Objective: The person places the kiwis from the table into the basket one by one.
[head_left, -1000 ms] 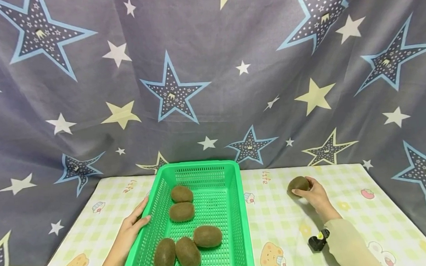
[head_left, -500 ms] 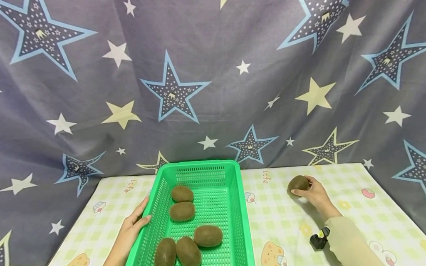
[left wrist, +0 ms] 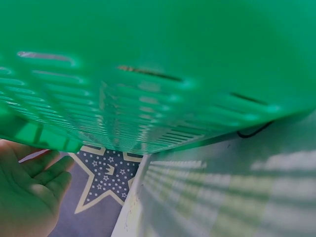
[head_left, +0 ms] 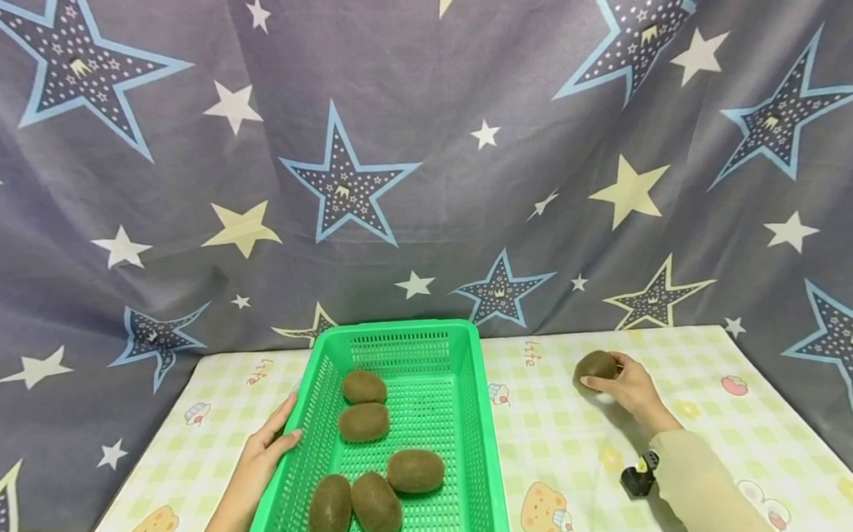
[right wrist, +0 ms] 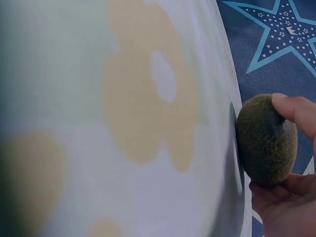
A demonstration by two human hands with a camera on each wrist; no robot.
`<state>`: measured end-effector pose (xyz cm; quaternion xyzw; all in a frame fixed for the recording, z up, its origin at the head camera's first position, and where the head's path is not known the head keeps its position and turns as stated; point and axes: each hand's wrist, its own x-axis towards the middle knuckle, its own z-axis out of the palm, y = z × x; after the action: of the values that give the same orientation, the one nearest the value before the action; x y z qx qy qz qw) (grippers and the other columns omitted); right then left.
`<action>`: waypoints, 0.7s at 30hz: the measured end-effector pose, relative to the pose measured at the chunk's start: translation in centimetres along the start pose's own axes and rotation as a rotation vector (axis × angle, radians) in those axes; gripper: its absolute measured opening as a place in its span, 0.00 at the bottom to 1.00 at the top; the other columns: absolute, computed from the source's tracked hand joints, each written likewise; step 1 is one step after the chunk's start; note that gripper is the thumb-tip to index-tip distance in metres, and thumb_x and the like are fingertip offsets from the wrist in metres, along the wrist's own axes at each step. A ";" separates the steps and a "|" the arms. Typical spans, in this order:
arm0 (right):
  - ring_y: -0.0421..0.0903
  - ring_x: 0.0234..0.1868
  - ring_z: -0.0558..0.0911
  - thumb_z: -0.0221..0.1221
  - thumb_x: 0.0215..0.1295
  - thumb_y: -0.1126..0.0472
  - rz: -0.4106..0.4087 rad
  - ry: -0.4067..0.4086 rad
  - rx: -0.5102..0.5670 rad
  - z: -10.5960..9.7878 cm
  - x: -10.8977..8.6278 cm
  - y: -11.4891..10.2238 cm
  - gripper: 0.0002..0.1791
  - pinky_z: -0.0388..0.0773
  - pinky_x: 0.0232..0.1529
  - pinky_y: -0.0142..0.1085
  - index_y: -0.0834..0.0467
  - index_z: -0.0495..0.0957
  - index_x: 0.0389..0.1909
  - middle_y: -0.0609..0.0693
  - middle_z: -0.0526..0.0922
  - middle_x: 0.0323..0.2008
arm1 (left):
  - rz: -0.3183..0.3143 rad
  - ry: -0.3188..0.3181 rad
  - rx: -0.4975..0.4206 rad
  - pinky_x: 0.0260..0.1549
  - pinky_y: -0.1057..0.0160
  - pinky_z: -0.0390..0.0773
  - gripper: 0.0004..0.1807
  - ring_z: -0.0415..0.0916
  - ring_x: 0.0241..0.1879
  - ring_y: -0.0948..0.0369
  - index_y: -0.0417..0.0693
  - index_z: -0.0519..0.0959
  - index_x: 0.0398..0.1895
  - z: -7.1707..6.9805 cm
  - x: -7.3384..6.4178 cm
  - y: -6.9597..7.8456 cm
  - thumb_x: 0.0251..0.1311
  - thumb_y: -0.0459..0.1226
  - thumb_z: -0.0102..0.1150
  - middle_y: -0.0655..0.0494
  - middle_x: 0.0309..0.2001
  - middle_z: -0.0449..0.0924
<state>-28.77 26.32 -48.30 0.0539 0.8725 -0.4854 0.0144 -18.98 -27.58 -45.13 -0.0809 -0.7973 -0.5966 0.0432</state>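
My right hand (head_left: 635, 390) pinches a brown, fuzzy kiwi (head_left: 594, 372) low over the right part of the table, thumb on one side and fingers on the other. In the right wrist view the kiwi (right wrist: 266, 140) stands on end close to the cloth, held by the fingertips. My left hand (head_left: 261, 456) rests against the left side of a green plastic basket (head_left: 496, 461), its thumb over the rim. From the left wrist the hand (left wrist: 34, 190) shows nearly straight fingers below the rim. Several kiwis (head_left: 376, 508) lie in the basket, mostly in its left half.
A checked cloth with cartoon prints covers the table (head_left: 552, 423). A grey curtain (head_left: 423, 132) with stars hangs right behind the table's back edge. A small black camera (head_left: 637, 481) is strapped at the right wrist.
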 end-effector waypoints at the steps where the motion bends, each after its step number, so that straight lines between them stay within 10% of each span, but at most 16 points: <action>1: 0.67 0.56 0.69 0.65 0.56 0.52 -0.002 0.005 -0.006 0.0 0.0 0.0 0.47 0.67 0.56 0.55 0.74 0.53 0.66 0.74 0.64 0.59 | -0.001 -0.001 -0.001 0.49 0.84 0.61 0.31 0.48 0.67 0.70 0.42 0.54 0.72 0.0 0.0 0.0 0.68 0.37 0.48 0.41 0.73 0.45; 6: 0.66 0.55 0.70 0.66 0.56 0.51 -0.007 0.010 -0.039 0.2 -0.2 0.1 0.47 0.69 0.55 0.54 0.74 0.55 0.66 0.73 0.66 0.58 | -0.022 -0.007 -0.004 0.49 0.84 0.60 0.32 0.42 0.70 0.47 0.42 0.53 0.73 0.0 0.1 0.1 0.68 0.37 0.48 0.42 0.74 0.44; 12: 0.64 0.55 0.71 0.66 0.55 0.50 -0.027 0.011 -0.041 0.5 -0.4 -0.3 0.46 0.69 0.55 0.54 0.73 0.57 0.65 0.72 0.67 0.58 | -0.030 -0.015 -0.016 0.49 0.85 0.58 0.32 0.39 0.71 0.43 0.42 0.53 0.73 -0.1 0.2 0.1 0.68 0.37 0.49 0.42 0.74 0.43; 17: 0.63 0.55 0.71 0.66 0.55 0.50 -0.038 0.010 -0.046 0.7 -0.6 -0.7 0.46 0.69 0.54 0.53 0.73 0.58 0.64 0.71 0.68 0.57 | -0.022 -0.013 -0.015 0.50 0.85 0.57 0.32 0.40 0.71 0.48 0.42 0.53 0.73 -0.1 0.2 0.1 0.68 0.37 0.49 0.41 0.74 0.44; 21: 0.62 0.55 0.71 0.66 0.54 0.49 -0.043 0.013 -0.055 0.8 -0.7 -0.9 0.45 0.69 0.54 0.52 0.72 0.59 0.64 0.70 0.70 0.56 | 0.007 -0.010 -0.009 0.51 0.85 0.57 0.31 0.46 0.68 0.71 0.40 0.54 0.72 -0.1 0.1 0.0 0.68 0.37 0.48 0.40 0.73 0.45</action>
<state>-28.23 25.10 -47.89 0.0380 0.8865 -0.4612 -0.0003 -19.05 -27.63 -45.11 -0.0870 -0.7945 -0.5996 0.0409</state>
